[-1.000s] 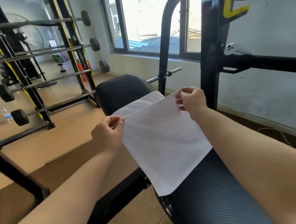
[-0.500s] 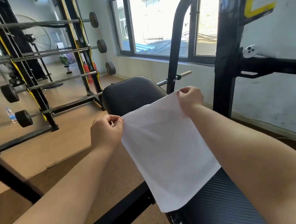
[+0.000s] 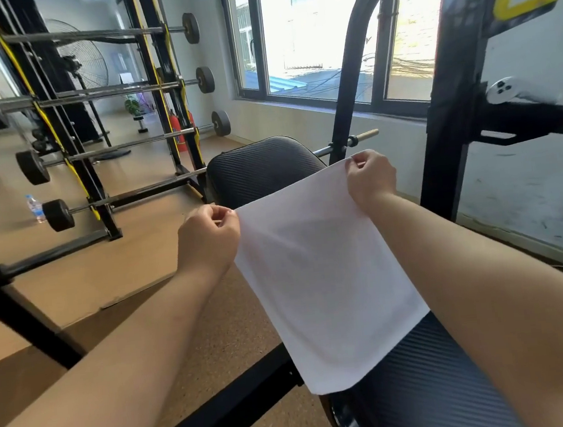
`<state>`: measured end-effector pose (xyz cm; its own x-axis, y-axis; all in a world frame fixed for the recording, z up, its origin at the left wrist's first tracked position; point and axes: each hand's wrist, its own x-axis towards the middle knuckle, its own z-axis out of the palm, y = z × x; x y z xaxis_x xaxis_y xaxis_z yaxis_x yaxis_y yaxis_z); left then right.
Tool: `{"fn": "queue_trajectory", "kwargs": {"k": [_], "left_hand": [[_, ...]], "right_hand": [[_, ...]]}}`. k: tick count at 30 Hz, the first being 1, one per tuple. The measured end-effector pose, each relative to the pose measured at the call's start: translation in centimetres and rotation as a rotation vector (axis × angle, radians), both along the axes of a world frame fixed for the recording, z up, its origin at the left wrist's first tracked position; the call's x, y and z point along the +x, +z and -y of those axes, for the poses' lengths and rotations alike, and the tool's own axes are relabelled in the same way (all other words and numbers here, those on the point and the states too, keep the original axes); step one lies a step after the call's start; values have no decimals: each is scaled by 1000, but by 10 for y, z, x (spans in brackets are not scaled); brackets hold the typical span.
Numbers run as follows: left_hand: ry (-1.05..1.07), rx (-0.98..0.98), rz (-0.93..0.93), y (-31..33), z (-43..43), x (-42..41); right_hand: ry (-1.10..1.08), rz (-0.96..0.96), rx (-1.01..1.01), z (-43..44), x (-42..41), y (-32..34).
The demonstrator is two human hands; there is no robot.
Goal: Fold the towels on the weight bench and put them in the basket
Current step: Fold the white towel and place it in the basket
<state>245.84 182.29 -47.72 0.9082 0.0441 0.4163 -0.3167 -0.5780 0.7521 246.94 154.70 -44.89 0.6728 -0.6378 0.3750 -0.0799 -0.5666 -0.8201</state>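
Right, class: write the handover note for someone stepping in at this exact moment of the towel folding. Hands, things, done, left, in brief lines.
Left hand: pinches one top corner of the white towel.
Right hand: pinches the other top corner.
Towel: held up, spread between the hands, hanging over the weight bench; whether its lower edge touches the pad cannot be told.
Basket: not in view; no other towels in view.
Done: towel lifted; no finished fold shows.
Left: fold it, then put it in the basket.
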Motion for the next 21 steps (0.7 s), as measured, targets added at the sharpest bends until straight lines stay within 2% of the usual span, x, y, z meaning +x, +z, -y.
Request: {"fn": "queue_trajectory", "kwargs": {"k": [3,12,21], "left_hand": [[-16,-9,-51,-2,-4,-1],[3,25,-33,-2,-3,7],[17,29,-48,0,-3,18]], "right_hand": [[18,-62,-15,-2,4,-2],[28,-198,-152,0,8,13],[13,-212,-204,-1,13,12]]}}
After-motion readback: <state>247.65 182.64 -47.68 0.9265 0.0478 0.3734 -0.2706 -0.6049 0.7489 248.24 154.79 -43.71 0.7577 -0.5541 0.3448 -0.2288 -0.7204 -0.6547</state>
